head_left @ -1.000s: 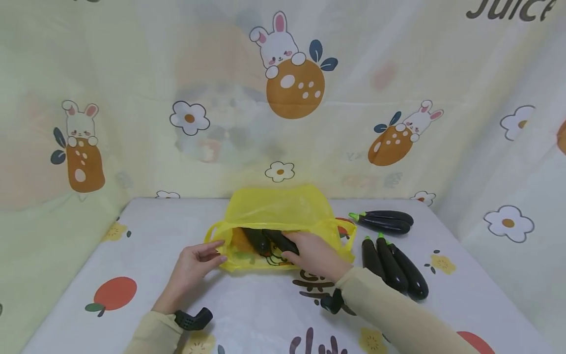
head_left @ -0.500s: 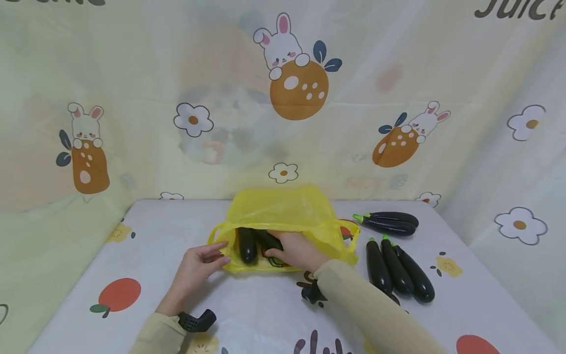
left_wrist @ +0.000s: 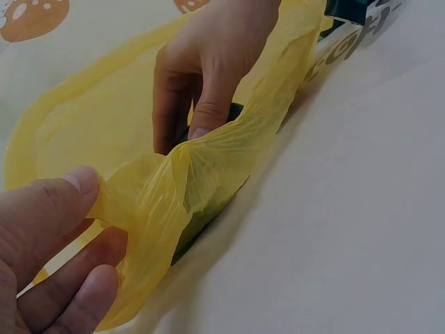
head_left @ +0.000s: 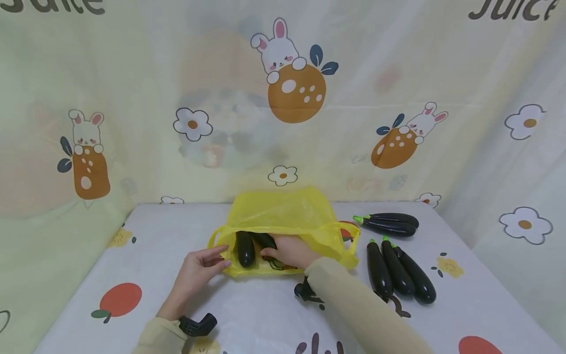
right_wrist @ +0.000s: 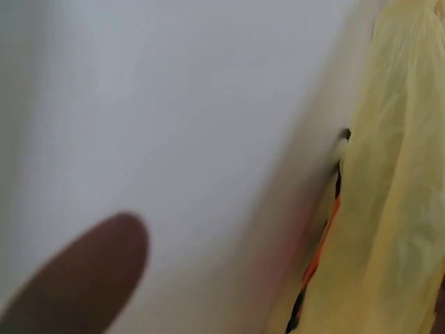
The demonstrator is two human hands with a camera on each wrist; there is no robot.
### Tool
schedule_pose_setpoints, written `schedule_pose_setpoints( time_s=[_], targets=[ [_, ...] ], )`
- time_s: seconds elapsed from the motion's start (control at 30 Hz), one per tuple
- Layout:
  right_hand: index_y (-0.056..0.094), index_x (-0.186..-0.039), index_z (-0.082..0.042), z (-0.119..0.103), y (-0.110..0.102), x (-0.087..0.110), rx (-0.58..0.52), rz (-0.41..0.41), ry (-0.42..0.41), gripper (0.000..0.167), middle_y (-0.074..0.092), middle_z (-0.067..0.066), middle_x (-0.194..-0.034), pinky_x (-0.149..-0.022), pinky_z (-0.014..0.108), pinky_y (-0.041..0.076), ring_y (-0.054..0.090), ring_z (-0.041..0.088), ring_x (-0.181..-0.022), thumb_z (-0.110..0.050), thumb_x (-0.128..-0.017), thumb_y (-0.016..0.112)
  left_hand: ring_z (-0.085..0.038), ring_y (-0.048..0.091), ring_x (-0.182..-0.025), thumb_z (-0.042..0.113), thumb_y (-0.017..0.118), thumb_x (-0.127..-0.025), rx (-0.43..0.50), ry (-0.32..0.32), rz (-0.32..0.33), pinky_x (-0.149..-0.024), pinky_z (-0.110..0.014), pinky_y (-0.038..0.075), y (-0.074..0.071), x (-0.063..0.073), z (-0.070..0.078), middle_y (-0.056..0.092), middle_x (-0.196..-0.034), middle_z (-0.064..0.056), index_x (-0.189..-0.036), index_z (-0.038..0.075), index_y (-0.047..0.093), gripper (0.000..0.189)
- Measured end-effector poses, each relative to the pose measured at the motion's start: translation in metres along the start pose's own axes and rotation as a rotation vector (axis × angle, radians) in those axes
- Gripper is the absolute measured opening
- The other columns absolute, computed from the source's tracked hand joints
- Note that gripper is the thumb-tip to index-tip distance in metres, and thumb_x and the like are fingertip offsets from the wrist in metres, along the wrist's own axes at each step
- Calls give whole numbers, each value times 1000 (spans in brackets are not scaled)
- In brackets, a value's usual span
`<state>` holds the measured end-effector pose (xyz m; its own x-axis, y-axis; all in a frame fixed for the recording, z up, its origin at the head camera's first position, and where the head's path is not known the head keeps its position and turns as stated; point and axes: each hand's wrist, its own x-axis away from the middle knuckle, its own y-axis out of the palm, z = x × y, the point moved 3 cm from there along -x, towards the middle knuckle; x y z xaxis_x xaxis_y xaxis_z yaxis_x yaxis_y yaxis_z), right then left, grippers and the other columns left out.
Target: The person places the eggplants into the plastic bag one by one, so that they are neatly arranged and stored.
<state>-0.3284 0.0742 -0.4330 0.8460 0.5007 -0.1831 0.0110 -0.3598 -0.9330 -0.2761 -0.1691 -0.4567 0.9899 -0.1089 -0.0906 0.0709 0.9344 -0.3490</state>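
A yellow plastic bag [head_left: 283, 209] lies with its mouth toward me. My left hand [head_left: 203, 268] pinches the left edge of the mouth; in the left wrist view, its thumb and fingers [left_wrist: 83, 179] close on the thin plastic. My right hand [head_left: 292, 250] reaches inside the bag and grips a dark eggplant [head_left: 264, 239], partly hidden by the hand and bag. Beside that one, another eggplant [head_left: 245, 250] lies in the bag, rounded end toward me. In the right wrist view, only a blurred finger [right_wrist: 90, 278] and the bag's side [right_wrist: 396, 181] show.
Right of the bag, three eggplants [head_left: 400, 270] lie side by side on the table's printed cover [head_left: 247, 314]. Farther back lie two more eggplants [head_left: 389, 223]. A patterned curtain [head_left: 239, 73] hangs behind the table. The bag's right handle loop [head_left: 352, 246] spreads toward the eggplants.
My right hand has moved left with its eggplant, farther into the bag. The other eggplant in the bag has shifted left and straightened. My left hand keeps its place at the bag's edge.
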Motion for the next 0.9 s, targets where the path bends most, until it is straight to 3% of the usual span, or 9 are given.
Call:
schedule_pose_setpoints(
  time_s=[0.33,0.5,0.7,0.9],
  targets=[
    [47,-149,-17,-1,-3,7,-31,-46,62,67,55,6,-148,-117,42,42,55,23,-133,-41,-93,74,-17,75,-93,11,81,-87,-6,20,6,-77,-18,58,3,-2,0,78,-105,-16,-126,2,71,42],
    [49,-149,-14,-4,-11,18,-45,-47,33,67,62,9,-141,-109,44,49,63,27,-123,-36,-93,76,-16,75,-92,12,82,-87,-21,25,9,-76,-16,57,1,0,0,77,-103,-16,-127,2,71,43],
    [51,-148,-3,-3,-33,48,-165,-97,-9,64,61,13,-145,-109,48,49,60,31,-131,-30,-95,74,-17,75,-95,14,82,-87,-26,27,2,-78,-16,57,2,1,-1,77,-105,-16,-128,2,70,44],
    [52,-149,-7,4,-67,89,-297,-102,-50,61,57,12,-149,-110,50,48,57,32,-136,-31,-97,72,-20,76,-99,15,81,-88,-26,15,6,-81,-20,58,2,3,-1,77,-110,-18,-129,3,70,44]
  ],
)
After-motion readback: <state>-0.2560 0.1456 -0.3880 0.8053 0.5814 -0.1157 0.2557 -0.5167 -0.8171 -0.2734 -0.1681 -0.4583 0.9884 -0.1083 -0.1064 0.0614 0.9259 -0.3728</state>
